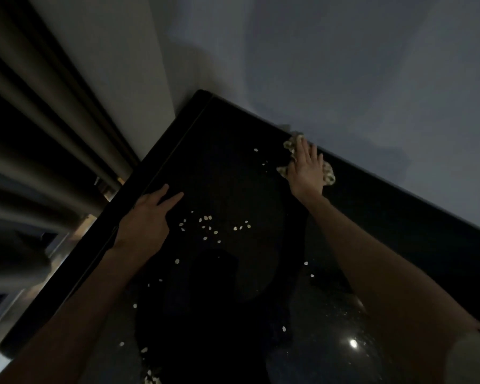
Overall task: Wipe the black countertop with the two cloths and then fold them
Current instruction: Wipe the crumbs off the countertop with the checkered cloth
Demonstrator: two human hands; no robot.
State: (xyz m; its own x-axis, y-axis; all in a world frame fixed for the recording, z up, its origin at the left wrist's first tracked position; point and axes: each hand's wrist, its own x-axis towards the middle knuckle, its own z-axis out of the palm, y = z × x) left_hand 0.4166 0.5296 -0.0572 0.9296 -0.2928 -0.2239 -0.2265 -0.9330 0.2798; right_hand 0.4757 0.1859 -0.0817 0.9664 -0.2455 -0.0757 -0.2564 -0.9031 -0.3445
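The black countertop fills the middle of the dim head view, with several small pale bits scattered over it. My right hand lies flat, fingers straight, pressing a pale spotted cloth onto the counter at its far edge by the wall. The cloth pokes out around the hand. My left hand rests on the counter near its left edge, fingers extended and holding nothing. A second pale spotted patch shows at the bottom edge; I cannot tell what it is.
A grey wall borders the counter's far side. Dark curtain folds hang to the left, beyond the counter's left edge. A bright light reflection shines on the near right of the counter.
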